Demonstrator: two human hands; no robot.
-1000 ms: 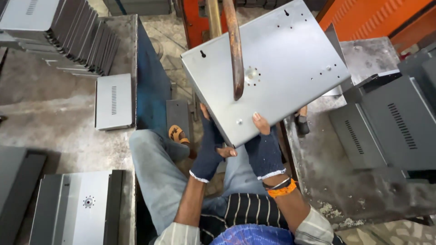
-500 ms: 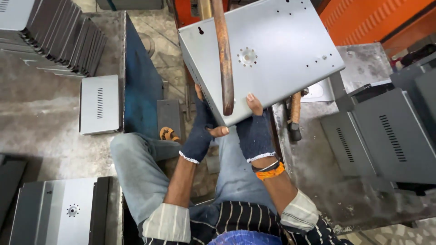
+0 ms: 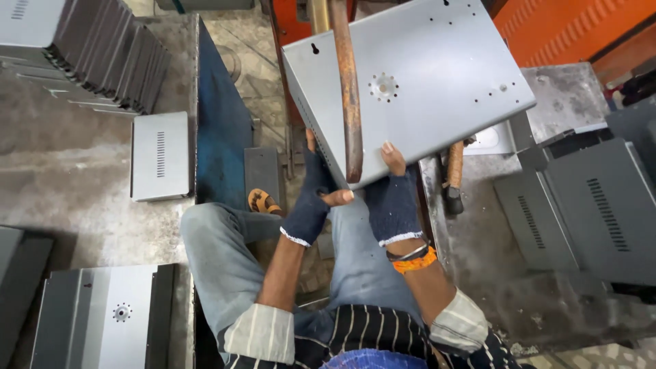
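A rusty metal bar (image 3: 347, 96) hangs down across the grey sheet-metal panel (image 3: 424, 75), ending just above the near edge between the left hand (image 3: 311, 198) and the right hand (image 3: 395, 198); it blocks any sideways sweep over the panel's left half. Right of the bar the panel face lies open. To the left, a blue upright plate (image 3: 219, 130) walls off the bench holding a vented cover (image 3: 160, 156) and a row of stacked covers (image 3: 102, 48). To the right, a hammer (image 3: 454, 174) lies near the panel's edge, with dark vented housings (image 3: 588, 212) crowding the bench beyond. Below, the person's knees fill the gap.
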